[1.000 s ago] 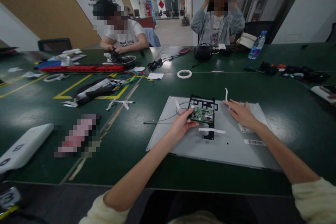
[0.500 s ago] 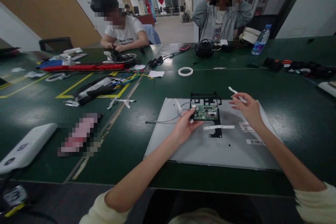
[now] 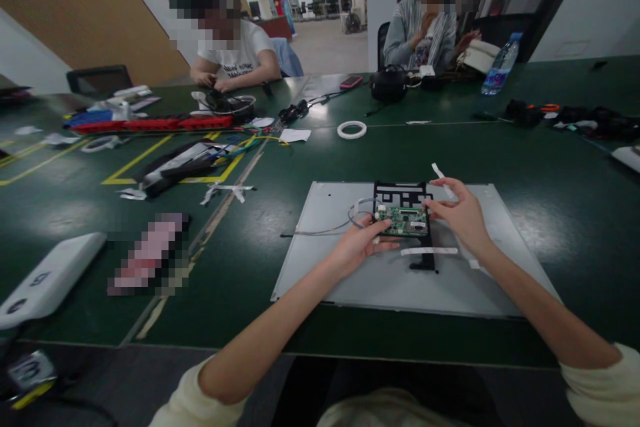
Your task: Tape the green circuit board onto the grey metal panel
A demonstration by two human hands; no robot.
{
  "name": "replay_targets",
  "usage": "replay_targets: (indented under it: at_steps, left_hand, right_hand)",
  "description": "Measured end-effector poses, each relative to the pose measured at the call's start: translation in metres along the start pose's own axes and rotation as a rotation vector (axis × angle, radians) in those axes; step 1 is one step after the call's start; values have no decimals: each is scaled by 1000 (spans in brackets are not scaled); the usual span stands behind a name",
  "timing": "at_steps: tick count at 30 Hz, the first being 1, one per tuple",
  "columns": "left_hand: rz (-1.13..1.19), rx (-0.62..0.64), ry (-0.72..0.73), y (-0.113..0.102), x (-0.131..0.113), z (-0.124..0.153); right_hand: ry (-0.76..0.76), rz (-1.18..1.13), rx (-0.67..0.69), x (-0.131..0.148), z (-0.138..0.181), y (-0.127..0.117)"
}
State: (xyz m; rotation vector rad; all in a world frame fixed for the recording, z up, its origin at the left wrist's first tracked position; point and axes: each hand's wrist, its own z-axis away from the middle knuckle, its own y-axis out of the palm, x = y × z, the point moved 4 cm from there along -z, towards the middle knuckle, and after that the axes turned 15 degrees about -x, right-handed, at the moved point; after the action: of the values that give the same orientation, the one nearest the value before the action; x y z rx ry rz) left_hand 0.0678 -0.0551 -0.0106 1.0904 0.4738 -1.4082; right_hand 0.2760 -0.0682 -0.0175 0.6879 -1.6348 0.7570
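Overlapping a black cut-out bracket (image 3: 427,261), a green rectangular circuit board (image 3: 400,221)

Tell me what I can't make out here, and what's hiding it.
All in the head view:
Green rectangular circuit board: underside, facing away; the left hand covers part of its left end.
Flat grey panel: part of its right side, behind the right hand.
Slim white strip below the board: marks too small to read.
Pink-and-dark rectangular object: details pixelated.
Flat white object: cut off by the right edge.
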Motion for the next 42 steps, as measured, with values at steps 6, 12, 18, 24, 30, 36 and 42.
replay_targets:
  at_steps: [6,12,18,24,30,36,42]
  left_hand:
    - [-579,24,138,-7,-7,8]
    - [-1034,74,269,-22,-32,20]
    - [-1279,101,200,-50,-58,23]
    - [-1356,-410,726,-55,-85,11]
    - [-1328,-318,1056,-32,-68,8]
    - [-1300,-60,1155,-9,-48,11]
    - [-1466,101,1103,-3,-28,9]
  right_hand:
    - [-17,38,-28,1,0,-3]
    - [-66,146,-31,-2,0,-4]
    - [-154,336,-49,-4,-1,-7]
    - [-253,389,-35,-3,0,-6]
    - [-315,412,-12,-3,1,-5]
    - [-355,397,16,-1,4,-3]
    - [-477,479,33,8,8,-3]
